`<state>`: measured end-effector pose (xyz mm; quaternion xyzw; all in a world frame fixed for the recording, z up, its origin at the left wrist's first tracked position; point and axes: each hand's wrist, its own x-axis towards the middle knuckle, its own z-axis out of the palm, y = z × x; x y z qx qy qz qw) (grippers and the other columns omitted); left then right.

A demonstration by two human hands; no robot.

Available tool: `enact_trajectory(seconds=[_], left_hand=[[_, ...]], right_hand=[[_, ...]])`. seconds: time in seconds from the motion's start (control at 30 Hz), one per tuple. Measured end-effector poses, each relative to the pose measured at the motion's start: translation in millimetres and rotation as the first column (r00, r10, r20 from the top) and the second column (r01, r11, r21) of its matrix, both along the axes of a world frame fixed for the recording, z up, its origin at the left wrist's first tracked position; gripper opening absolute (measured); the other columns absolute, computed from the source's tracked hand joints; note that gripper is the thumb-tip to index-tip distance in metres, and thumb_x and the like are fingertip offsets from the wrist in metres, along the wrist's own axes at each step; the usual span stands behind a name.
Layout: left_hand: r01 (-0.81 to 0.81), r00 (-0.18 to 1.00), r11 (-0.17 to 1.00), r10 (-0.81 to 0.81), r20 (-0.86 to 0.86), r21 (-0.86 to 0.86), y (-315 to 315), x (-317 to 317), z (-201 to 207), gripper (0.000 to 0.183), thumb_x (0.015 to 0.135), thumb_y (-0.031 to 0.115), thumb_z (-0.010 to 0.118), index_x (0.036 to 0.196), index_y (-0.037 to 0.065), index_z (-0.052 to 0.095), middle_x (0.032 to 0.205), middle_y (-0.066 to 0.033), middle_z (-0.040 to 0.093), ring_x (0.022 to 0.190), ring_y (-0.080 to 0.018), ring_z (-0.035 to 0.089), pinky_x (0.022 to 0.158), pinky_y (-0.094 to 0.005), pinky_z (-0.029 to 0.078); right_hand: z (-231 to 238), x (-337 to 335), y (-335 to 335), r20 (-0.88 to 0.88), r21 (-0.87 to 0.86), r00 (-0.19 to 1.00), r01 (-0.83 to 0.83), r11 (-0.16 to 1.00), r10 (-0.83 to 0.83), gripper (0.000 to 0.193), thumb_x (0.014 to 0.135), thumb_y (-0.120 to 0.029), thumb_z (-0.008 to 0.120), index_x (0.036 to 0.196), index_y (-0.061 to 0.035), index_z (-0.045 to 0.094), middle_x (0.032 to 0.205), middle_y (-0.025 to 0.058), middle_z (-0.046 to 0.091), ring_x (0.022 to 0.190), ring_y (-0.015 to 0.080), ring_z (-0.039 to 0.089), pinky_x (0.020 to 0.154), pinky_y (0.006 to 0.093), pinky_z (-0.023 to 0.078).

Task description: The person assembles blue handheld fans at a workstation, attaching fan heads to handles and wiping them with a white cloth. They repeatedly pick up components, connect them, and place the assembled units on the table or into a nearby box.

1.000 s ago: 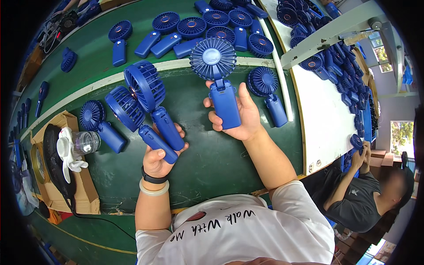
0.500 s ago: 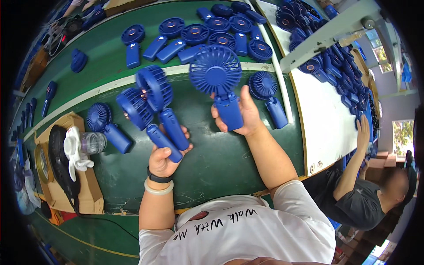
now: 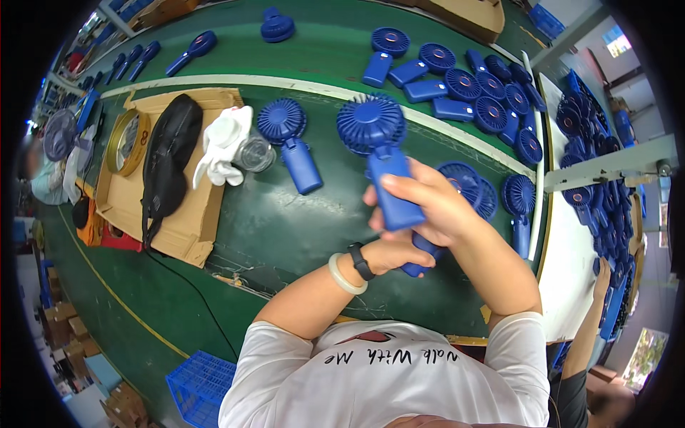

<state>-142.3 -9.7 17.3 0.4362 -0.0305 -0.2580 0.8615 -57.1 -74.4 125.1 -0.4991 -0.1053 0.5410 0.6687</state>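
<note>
My right hand point(image 3: 437, 203) is closed round the handle of a blue handheld fan point(image 3: 371, 123), its thumb across the front and its round caged head up. Behind and below it, my left hand point(image 3: 397, 255) grips blue handheld fans point(image 3: 461, 181) by their handles. My right hand and forearm hide much of these, but two heads show beyond the right wrist. On the green bench, one blue fan point(image 3: 282, 120) lies left of my hands. Another blue fan point(image 3: 519, 196) lies to the right, near the white edge strip.
A cardboard tray point(image 3: 205, 235) at left holds a black pouch point(image 3: 171, 153) and a tape roll point(image 3: 127, 143); white gloves point(image 3: 225, 139) and a clear jar point(image 3: 255, 153) sit beside it. Several fans point(image 3: 464, 84) lie beyond the white strip. A co-worker's arm point(image 3: 586, 314) reaches toward piled fans at right.
My view has turned left. My right hand with its fan now crosses in front of my left hand, whose two fans have swung to the right behind it.
</note>
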Motion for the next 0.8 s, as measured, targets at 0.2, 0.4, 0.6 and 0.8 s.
enact_trajectory(seconds=[0.2, 0.4, 0.6, 0.8], left_hand=[[0.045, 0.994, 0.994, -0.054, -0.09, -0.099, -2, -1, 1, 0.034, 0.073, 0.009, 0.064, 0.105, 0.0, 0.056, 0.087, -0.0075, 0.06, 0.074, -0.0156, 0.06, 0.06, -0.0269, 0.051], [-0.012, 0.993, 0.992, -0.002, -0.114, -0.123, -5, -3, -9, 0.034, 0.075, 0.005, 0.065, 0.108, 0.001, 0.058, 0.094, -0.0074, 0.062, 0.081, -0.0146, 0.06, 0.069, -0.0277, 0.05], [0.006, 0.997, 0.99, -0.017, -0.08, -0.138, -6, -3, -10, 0.035, 0.076, 0.006, 0.067, 0.109, 0.002, 0.058, 0.097, -0.0073, 0.063, 0.082, -0.0138, 0.06, 0.072, -0.0268, 0.05], [-0.172, 0.984, 0.95, 0.157, -0.079, -0.26, -4, -2, -10, 0.045, 0.076, 0.007, 0.068, 0.117, 0.003, 0.051, 0.101, -0.0071, 0.06, 0.085, -0.0146, 0.06, 0.073, -0.027, 0.05]], right_hand=[[-52, -1, 73, 0.147, -0.266, 0.986, -0.031, 0.963, 0.072, 0.053, 0.088, -0.024, 0.059, 0.124, 0.0018, 0.03, 0.11, 0.0167, 0.049, 0.095, 0.0259, 0.059, 0.067, 0.037, 0.058], [-67, -17, 101, 0.222, -0.473, 0.932, -0.152, 0.868, 0.285, 0.059, 0.089, -0.02, 0.057, 0.131, 0.0011, 0.022, 0.112, 0.0177, 0.049, 0.091, 0.025, 0.06, 0.067, 0.0384, 0.058], [-57, -19, 115, 0.452, -0.538, 0.735, -0.227, 0.812, 0.505, 0.051, 0.089, -0.02, 0.056, 0.127, 0.0038, 0.032, 0.099, 0.0181, 0.059, 0.081, 0.0267, 0.064, 0.066, 0.0366, 0.056], [66, -13, 28, 0.946, -0.187, -0.273, -0.023, 0.982, 0.174, 0.039, 0.083, -0.017, 0.059, 0.118, -0.0004, 0.05, 0.094, 0.0164, 0.062, 0.081, 0.025, 0.063, 0.066, 0.0337, 0.051]])
